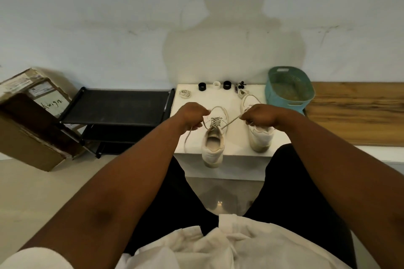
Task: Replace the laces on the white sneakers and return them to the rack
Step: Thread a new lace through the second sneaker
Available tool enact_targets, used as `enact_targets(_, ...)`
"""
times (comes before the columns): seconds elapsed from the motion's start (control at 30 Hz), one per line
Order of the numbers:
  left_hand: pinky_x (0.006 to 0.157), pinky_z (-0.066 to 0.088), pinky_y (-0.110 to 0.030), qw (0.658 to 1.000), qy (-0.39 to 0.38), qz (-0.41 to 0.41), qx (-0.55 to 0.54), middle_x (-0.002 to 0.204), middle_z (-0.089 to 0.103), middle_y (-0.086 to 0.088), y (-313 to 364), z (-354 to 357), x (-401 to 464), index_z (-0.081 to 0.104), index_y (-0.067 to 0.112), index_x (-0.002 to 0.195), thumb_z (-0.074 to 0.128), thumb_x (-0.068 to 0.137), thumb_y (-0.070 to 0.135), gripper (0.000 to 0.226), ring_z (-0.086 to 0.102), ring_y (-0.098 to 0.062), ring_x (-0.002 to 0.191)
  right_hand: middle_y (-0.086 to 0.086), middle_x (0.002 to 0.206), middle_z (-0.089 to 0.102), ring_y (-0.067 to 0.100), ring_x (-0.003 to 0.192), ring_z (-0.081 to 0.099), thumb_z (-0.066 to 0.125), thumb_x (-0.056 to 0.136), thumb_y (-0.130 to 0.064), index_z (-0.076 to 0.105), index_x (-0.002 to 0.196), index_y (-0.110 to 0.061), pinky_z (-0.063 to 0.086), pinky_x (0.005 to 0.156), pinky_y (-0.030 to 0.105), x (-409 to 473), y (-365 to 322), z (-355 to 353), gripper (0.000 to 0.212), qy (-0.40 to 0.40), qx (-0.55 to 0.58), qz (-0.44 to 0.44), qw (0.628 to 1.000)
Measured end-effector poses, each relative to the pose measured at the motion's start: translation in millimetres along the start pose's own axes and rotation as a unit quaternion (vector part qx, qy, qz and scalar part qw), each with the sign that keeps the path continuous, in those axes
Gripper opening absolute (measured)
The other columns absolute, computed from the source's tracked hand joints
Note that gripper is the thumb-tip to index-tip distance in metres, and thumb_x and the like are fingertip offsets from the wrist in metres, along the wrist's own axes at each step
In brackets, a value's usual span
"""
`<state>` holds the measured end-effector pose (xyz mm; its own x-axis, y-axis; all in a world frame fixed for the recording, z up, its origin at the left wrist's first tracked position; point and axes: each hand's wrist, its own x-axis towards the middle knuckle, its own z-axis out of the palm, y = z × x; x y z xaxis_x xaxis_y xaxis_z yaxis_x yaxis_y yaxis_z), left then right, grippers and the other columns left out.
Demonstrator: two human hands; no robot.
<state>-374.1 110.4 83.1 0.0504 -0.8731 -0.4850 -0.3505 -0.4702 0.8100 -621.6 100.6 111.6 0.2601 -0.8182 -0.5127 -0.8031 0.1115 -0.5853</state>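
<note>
White and low, the table point(220, 160) stands against a pale wall, a black shoe rack point(118, 105) just left of it. Two white sneakers sit on top: the left sneaker point(213, 142) overhangs the near edge, the right sneaker point(260, 135) beside it. The left hand point(189, 116) and right hand point(261, 116) each pinch one end of the lace point(215, 122) (pulled taut outward). A teal basket point(288, 89) stands behind.

Bare white table point(192, 102) lies far left of the laced sneaker point(214, 137). The second sneaker point(260, 137) blocks the right; small rings point(216, 85) and the teal basket point(288, 89) crowd the far edge.
</note>
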Motion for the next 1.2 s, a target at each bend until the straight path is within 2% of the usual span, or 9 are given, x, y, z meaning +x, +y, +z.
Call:
enact_targets(0.13,0.071,0.056,-0.031,0.996,-0.042,0.029,-0.076,0.077,0.064,-0.003,45.8,-26.6,-30.4,0.072,0.007,0.099,0.067,0.098,0.032,0.026,0.057,-0.016,0.064,0.005,0.103,0.065,0.019,0.097,0.058,0.05,0.102,-0.052,0.066,0.105,-0.001,0.044,0.092,0.038,-18.6,-22.1,-7.7,0.053,0.021,0.09,-0.055,0.994)
enact_targets(0.37,0.091,0.061,-0.041,0.964,-0.134,0.139,-0.181,0.101,0.073,-0.018,109.7,-60.0,-85.9,0.071,-0.003,0.114,0.041,0.094,-0.005,0.036,0.07,-0.027,0.089,0.008,0.081,0.071,0.022,0.077,0.067,0.06,0.101,-0.03,0.066,0.083,0.001,0.055,0.07,0.028,-43.5,-83.1,-45.0,0.036,0.079,0.081,-0.121,0.986)
enact_targets(0.43,0.095,0.059,-0.043,0.957,-0.141,0.166,-0.193,0.102,0.074,-0.018,117.5,-64.8,-93.7,0.071,-0.002,0.113,0.035,0.089,-0.012,0.044,0.071,-0.028,0.09,0.006,0.073,0.065,0.016,0.066,0.062,0.061,0.101,-0.033,0.062,0.08,-0.005,0.042,0.052,0.021,-56.2,-96.2,-51.3,0.035,0.082,0.095,-0.119,0.985)
enact_targets(0.5,0.096,0.059,-0.041,0.956,-0.137,0.2,-0.167,0.105,0.075,-0.016,119.3,-66.6,-95.9,0.071,0.001,0.114,0.038,0.093,-0.015,0.043,0.073,-0.028,0.096,0.006,0.071,0.064,0.015,0.065,0.061,0.062,0.099,-0.036,0.06,0.079,-0.008,0.036,0.055,0.025,-62.1,-103.8,-54.2,0.035,0.087,0.124,-0.125,0.981)
enact_targets(0.6,0.092,0.06,-0.036,0.957,-0.08,0.257,-0.105,0.104,0.076,-0.013,116.1,-62.7,-92.5,0.072,0.004,0.115,0.063,0.098,0.001,0.02,0.075,-0.027,0.1,0.005,0.08,0.066,0.012,0.072,0.065,0.071,0.093,-0.035,0.067,0.087,-0.008,0.041,0.067,0.031,-67.5,-109.8,-56.8,0.029,0.114,0.191,-0.14,0.965)
enact_targets(0.67,0.081,0.063,-0.034,0.955,0.003,0.281,-0.095,0.091,0.076,-0.011,114.5,-58.0,-88.5,0.075,0.005,0.107,0.07,0.097,0.015,0.015,0.076,-0.02,0.081,0.008,0.09,0.072,0.014,0.084,0.069,0.076,0.088,-0.03,0.072,0.095,-0.003,0.042,0.076,0.035,-66.1,-111.0,-54.1,0.028,0.131,0.273,-0.158,0.94)
enact_targets(0.8,0.068,0.053,-0.027,0.919,0.16,0.36,0.008,0.069,0.071,0.015,114.9,-49.1,-72.9,0.081,0.019,0.102,0.071,0.096,0.035,0.02,0.062,0.003,0.061,0.007,0.084,0.07,0.021,0.086,0.073,0.076,0.088,-0.025,0.066,0.078,-0.014,0.043,0.074,0.034,-60.7,-109.5,-44.9,0.018,0.118,0.441,-0.195,0.868)
enact_targets(1.0,0.074,0.059,-0.031,0.915,0.153,0.357,-0.109,0.079,0.077,0.007,119.8,-39.1,-67.1,0.081,0.022,0.097,0.083,0.085,0.025,0.012,0.065,-0.005,0.067,0.006,0.086,0.076,0.019,0.086,0.075,0.072,0.093,-0.013,0.076,0.097,-0.013,0.048,0.075,0.03,-47.1,-115.8,-36.4,0.006,0.22,0.403,-0.268,0.847)
enact_targets(1.2,0.068,0.054,-0.031,0.907,0.161,0.344,-0.184,0.069,0.072,0.002,120.7,-28.1,-62.2,0.081,0.019,0.087,0.082,0.087,0.023,0.004,0.06,-0.011,0.064,0.002,0.092,0.079,0.014,0.094,0.075,0.08,0.087,-0.017,0.071,0.113,-0.023,0.057,0.093,0.035,-31.5,-120.3,-34.4,0.027,0.314,0.391,-0.259,0.826)
